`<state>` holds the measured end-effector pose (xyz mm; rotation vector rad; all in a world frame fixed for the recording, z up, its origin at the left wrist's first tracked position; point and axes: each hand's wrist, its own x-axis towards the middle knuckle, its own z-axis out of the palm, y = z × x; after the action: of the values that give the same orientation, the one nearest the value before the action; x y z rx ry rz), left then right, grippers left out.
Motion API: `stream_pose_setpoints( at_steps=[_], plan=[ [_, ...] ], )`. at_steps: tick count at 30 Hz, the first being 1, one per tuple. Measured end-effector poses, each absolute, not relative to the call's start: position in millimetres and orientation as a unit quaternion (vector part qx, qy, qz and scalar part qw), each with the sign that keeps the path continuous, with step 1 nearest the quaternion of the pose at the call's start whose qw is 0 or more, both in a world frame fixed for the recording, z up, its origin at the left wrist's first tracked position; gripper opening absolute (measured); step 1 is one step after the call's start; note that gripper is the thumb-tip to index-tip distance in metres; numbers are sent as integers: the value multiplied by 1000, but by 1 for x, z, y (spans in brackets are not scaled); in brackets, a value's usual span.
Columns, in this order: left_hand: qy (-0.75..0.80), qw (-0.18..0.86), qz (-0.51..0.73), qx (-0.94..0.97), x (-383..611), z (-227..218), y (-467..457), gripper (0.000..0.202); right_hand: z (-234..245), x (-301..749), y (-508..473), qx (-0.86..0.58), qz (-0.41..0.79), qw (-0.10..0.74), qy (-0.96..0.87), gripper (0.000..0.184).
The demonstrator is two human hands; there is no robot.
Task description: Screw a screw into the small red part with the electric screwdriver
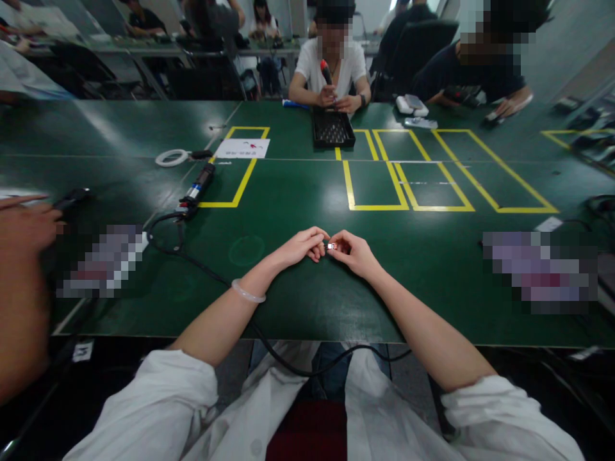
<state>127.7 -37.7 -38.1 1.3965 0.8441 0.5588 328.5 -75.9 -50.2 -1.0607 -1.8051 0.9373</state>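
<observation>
pinching a small pale piece (331, 246) between thumb and forefinger, the right hand (354, 252) is holding it over the green counter (307, 307), toward the near edge. the left hand (305, 244) is meeting it there with fingers curling loosely; whether those are gripping the piece too, i can't tell. the work is looking under way to me: the piece is sitting in hand, not yet set down, and how much is remaining isn't showing. a black tool (198, 189) is lying off to the left, apart from both hands. the fingers are hiding much of the piece, and a blocky blur (535, 262) is masking something on the right.
</observation>
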Motion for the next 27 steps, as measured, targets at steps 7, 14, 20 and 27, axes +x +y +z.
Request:
stream_pose_setpoints(
  at_steps=[7, 14, 20, 27],
  plan=[
    [371, 642, 228, 631, 128, -35, -38, 39, -51, 327, -77, -434, 349, 396, -730, 15],
    [350, 625, 216, 663, 128, -30, -42, 42, -51, 327, -76, -434, 349, 400, -728, 15],
    [341, 635, 216, 659, 127, -33, -42, 40, -51, 328, -77, -441, 350, 395, -726, 16],
    [347, 634, 218, 656, 127, -36, -40, 38, -50, 329, -78, -434, 339, 393, -737, 17]
  ],
)
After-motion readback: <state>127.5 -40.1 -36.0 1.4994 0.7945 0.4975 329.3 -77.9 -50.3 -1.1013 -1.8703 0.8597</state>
